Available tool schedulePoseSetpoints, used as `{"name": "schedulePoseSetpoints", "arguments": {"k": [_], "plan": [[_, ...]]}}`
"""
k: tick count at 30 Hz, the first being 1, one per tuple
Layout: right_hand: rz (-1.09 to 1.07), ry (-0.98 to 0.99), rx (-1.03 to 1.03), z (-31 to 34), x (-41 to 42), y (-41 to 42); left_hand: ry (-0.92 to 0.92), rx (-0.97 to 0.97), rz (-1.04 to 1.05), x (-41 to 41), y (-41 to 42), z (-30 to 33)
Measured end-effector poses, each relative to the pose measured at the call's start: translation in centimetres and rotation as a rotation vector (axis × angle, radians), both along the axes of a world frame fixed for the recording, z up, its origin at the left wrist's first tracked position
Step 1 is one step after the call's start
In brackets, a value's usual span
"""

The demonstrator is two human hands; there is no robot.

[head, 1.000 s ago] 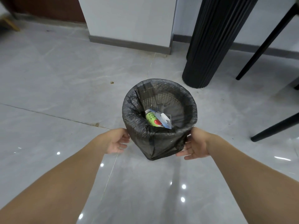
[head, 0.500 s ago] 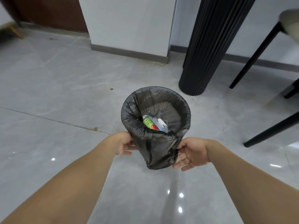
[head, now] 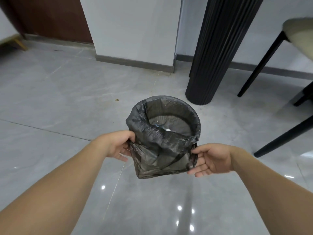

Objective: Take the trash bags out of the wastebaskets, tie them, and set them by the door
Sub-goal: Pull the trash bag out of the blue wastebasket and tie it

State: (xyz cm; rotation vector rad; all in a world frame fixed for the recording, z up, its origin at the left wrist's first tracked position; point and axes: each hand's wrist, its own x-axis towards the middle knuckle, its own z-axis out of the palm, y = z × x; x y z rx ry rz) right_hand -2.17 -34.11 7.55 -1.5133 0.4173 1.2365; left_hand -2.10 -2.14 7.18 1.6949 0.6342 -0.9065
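Gleaming grey tile floor (head: 50, 102) – wastebasket (head: 171, 114) beside black fluted column (head: 215, 48).

The trash bag (head: 162, 146) folds over the wastebasket (head: 169, 114) so fully that only the mesh inner wall shows; its outer wall and base are hidden. The near fold of the bag covers nearly all the litter inside, leaving 2 small pale scraps too little to name. The left hand (head: 118, 145) has its fingertips lost behind the plastic. At the far right, a chair (head: 298, 34) is blurred and cut by the edge, as is the fluted black column (head: 213, 53) at the top.
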Motion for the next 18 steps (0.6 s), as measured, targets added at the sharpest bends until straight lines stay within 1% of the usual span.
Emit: {"name": "schedulePoseSetpoints", "arguments": {"k": [5,7,10,13,15,18], "plan": [[-0.223,-0.093,0.050,1.7,0.2,-1.7,-0.063,-0.058,0.007,-0.5,0.7,1.9],[-0.317,-0.115,0.064,2.2,0.4,-2.2,-0.079,-0.058,0.044,-0.1,0.8,2.5],[-0.470,-0.175,0.035,2.7,0.8,-2.6,-0.105,0.020,0.173,0.3,0.8,3.3],[-0.611,-0.287,-0.038,3.0,1.6,-2.1,-0.190,0.103,0.313,0.8,0.6,3.5],[-0.668,-0.382,-0.079,3.4,2.4,-1.4,-0.249,0.100,0.381,1.3,0.4,3.5],[-0.753,-0.488,-0.077,4.0,3.6,0.1,-0.338,0.074,0.487,2.2,-0.1,3.7]]}}
